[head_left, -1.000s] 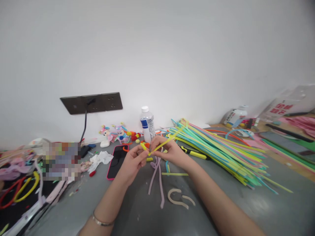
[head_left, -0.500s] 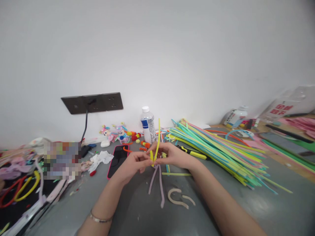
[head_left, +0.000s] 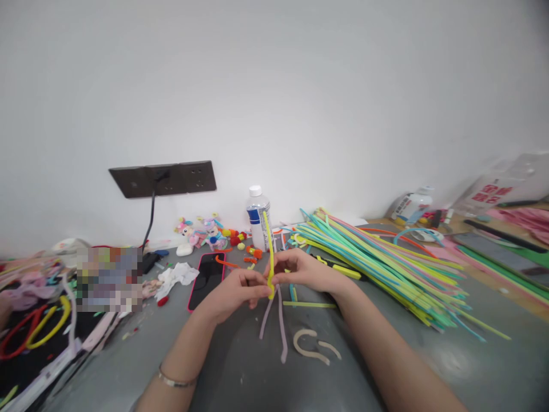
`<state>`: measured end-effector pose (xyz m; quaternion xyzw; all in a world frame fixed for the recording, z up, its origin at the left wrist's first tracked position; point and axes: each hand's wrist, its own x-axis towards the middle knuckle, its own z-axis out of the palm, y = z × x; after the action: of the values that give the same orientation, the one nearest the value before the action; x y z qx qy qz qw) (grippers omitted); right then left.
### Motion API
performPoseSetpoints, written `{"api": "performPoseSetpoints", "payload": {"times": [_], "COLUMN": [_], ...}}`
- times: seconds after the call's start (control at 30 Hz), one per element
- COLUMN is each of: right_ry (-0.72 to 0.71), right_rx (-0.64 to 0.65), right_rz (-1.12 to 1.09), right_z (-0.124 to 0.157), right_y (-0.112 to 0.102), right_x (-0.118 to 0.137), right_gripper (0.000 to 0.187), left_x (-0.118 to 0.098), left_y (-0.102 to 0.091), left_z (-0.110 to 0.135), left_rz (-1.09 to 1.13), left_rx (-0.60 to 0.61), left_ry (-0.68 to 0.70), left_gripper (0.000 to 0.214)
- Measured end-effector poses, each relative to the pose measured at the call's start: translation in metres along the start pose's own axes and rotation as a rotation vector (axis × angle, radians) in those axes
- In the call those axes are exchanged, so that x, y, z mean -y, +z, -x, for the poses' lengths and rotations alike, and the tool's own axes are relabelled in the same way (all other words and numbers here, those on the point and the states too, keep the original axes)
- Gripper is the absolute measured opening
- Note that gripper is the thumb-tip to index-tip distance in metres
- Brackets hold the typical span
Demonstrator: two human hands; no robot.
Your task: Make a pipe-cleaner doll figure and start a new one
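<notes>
Between my two hands a yellow pipe cleaner point(head_left: 271, 252) stands nearly upright, its long end rising in front of the bottle. My left hand point(head_left: 240, 290) pinches its lower end between thumb and fingers. My right hand point(head_left: 300, 269) grips it just above and to the right, fingertips close to the left ones. The bent bottom of the stem is partly covered by the fingers. Below the hands, pale purple pipe cleaners point(head_left: 282, 332) hang or lie toward me; their upper ends are hidden. Cream curved pieces point(head_left: 300, 346) lie on the grey table nearby.
A bundle of coloured pipe cleaners point(head_left: 377, 263) spreads across the right. A phone point(head_left: 208, 280), white tissue point(head_left: 175, 277) and small dolls point(head_left: 199, 232) lie left. A clear bottle point(head_left: 258, 223) stands by the wall, under which scraps lie. A yellow-black cutter point(head_left: 343, 268) sits behind my right hand.
The yellow pipe cleaner's upper end has swung left, and its short folded end has turned downward. Both hands have shifted slightly, the left one to the right.
</notes>
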<state>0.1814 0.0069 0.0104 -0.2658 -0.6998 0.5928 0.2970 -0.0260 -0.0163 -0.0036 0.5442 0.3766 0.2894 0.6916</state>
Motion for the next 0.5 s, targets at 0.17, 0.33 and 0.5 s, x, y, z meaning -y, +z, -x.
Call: {"api": "performPoseSetpoints", "payload": {"times": [0.17,0.33,0.5], "right_ry": [-0.041,-0.098,-0.125], "right_rx": [-0.089,-0.295,-0.338], "right_rz": [-0.057,0.038,0.043], "right_z": [-0.002,-0.006,-0.01], "right_y": [0.001,-0.001,0.0], "right_x": [0.002,-0.002,-0.006], "right_gripper": [0.03,0.032,0.032], "left_x": [-0.001,0.002,0.004], "left_y": [0.003,0.006,0.01], "left_z": [0.0,-0.006,-0.011], "left_rz": [0.1,0.2,0.042], "left_rx": [-0.045,-0.215,-0.39], "left_ry": [0.048,0.146,0.272], "left_gripper": [0.027,0.033,0.027]}}
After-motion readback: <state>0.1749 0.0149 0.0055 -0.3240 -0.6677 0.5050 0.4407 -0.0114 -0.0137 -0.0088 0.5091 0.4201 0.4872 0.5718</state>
